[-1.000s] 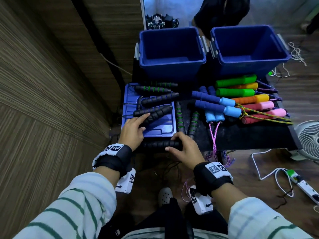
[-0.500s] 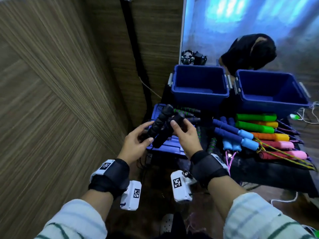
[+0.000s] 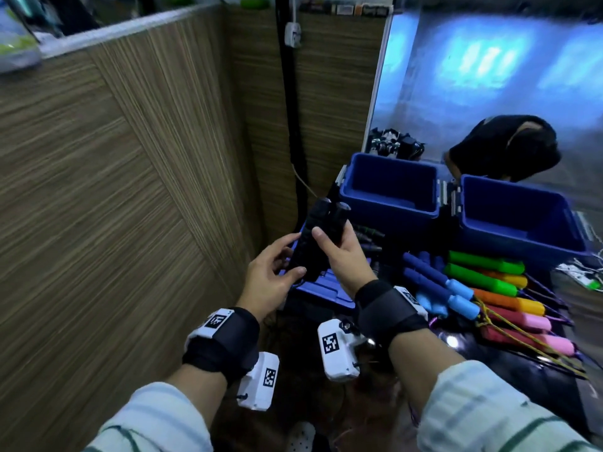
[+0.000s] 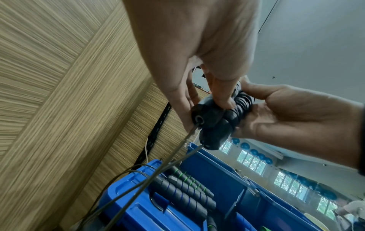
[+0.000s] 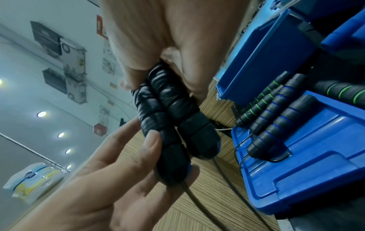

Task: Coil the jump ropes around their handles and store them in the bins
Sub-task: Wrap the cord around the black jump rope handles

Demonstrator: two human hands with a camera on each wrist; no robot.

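Handles [image 3: 321,238] lifted off table since second ago, now upright, paired, at 9 o'clock of bins [image 3: 390,187]. Right hand [image 3: 342,256] grips them; left hand [image 3: 272,272] pinches lower end. Cord [image 4: 154,168] hangs uncoiled (trails to lid). Next: wind cord round handles.

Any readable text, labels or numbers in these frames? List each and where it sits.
No words or numbers can be read.
Wrist camera tags: black-and-white square code patterns, no letters.
Wall posters: print too blurred to read.
Red signs: blurred, unreadable.
Strip of items on the top ledge: too small to read.
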